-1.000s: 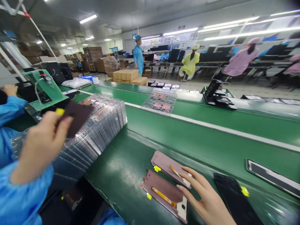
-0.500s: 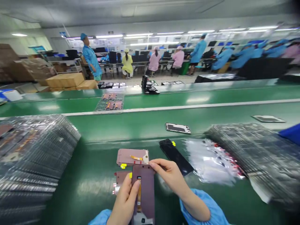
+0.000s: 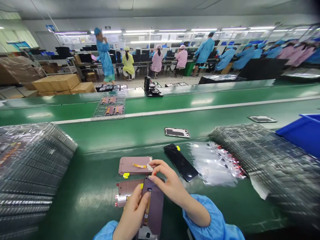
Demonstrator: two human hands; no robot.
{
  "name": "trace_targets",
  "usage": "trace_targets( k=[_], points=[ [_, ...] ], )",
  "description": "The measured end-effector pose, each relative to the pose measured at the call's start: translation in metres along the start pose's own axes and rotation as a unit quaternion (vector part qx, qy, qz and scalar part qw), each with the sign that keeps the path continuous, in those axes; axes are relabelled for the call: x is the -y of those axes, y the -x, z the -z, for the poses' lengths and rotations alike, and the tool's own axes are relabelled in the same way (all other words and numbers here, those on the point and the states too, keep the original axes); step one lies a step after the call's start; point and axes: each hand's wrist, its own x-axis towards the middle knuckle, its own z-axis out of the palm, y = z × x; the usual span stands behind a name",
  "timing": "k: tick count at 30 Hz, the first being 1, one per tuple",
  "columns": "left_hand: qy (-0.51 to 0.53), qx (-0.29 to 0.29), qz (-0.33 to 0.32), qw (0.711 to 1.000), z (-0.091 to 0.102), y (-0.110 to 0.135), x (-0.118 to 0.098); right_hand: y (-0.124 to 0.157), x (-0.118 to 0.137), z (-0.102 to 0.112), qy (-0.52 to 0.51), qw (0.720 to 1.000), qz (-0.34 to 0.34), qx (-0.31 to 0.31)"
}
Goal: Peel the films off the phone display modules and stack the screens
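My left hand (image 3: 133, 208) grips a phone screen panel (image 3: 157, 208) by its left edge, thumb on top. The panel's brownish back faces up, with an orange flex cable down it and a yellow tab at its upper left. My right hand (image 3: 168, 181) is at the panel's top edge, its fingertips pinched around a small red tab (image 3: 154, 173). Just beyond lies a stack of similar screen panels (image 3: 133, 162), the top one with an orange flex cable. Another panel (image 3: 128, 187) with red tabs lies partly behind my left hand.
A black phone screen (image 3: 180, 162) and a pile of clear films (image 3: 212, 163) with red tabs lie to the right. Stacked clear trays (image 3: 30, 166) rise at left, more trays (image 3: 252, 150) at right beside a blue bin (image 3: 302, 133). A phone frame (image 3: 177, 132) lies farther back.
My right hand's fingers have lifted and curled at the panel's top edge, where a red tab now shows. The panel has tilted slightly in my left hand. The view has shifted right.
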Motion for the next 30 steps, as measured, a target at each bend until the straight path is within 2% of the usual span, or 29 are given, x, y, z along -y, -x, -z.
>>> trace_targets(
  k=[3,4,6,7,9,11,12,14,16,18,20,22,24,27,30],
  points=[
    [-0.022,0.028,-0.001,0.999,0.000,0.004,0.000,-0.007,-0.010,0.001,0.001,0.999,-0.004,0.039],
    [-0.028,0.030,-0.005,0.999,0.000,0.004,0.001,-0.008,-0.011,0.001,0.017,0.999,0.019,0.045],
    [-0.039,0.029,-0.011,0.999,0.000,0.003,0.002,-0.005,-0.009,0.000,0.097,0.989,0.112,0.022],
    [-0.043,0.023,-0.013,0.999,0.000,0.002,0.003,-0.003,-0.007,-0.002,0.156,0.972,0.173,-0.001],
    [-0.035,0.000,-0.013,0.999,-0.002,-0.001,0.003,0.003,0.000,-0.005,0.271,0.917,0.291,-0.039],
    [-0.002,-0.022,-0.010,1.000,-0.003,-0.003,0.001,0.009,0.008,-0.009,0.330,0.869,0.368,-0.033],
    [0.023,-0.026,-0.007,0.999,-0.003,-0.004,-0.001,0.012,0.012,-0.010,0.335,0.857,0.391,-0.022],
    [0.085,-0.020,-0.005,0.996,-0.002,-0.006,-0.008,0.016,0.018,-0.011,0.322,0.853,0.411,-0.007],
    [0.162,0.005,0.007,0.987,0.001,-0.007,-0.015,0.018,0.021,-0.011,0.308,0.860,0.406,-0.006],
    [0.245,0.034,0.050,0.968,0.007,-0.010,-0.020,0.017,0.021,-0.011,0.305,0.868,0.392,-0.003],
    [0.290,0.047,0.120,0.948,0.014,-0.015,-0.021,0.014,0.018,-0.013,0.300,0.870,0.391,0.010],
    [0.290,0.048,0.180,0.939,0.018,-0.022,-0.020,0.011,0.015,-0.017,0.294,0.866,0.403,0.031],
    [0.270,0.051,0.214,0.937,0.021,-0.029,-0.018,0.009,0.013,-0.022,0.290,0.858,0.422,0.040],
    [0.247,0.054,0.223,0.941,0.023,-0.039,-0.018,0.009,0.016,-0.023,0.293,0.846,0.443,0.045],
    [0.233,0.022,0.200,0.952,0.029,-0.049,-0.024,0.015,0.028,-0.015,0.267,0.853,0.445,0.058]
  ],
)
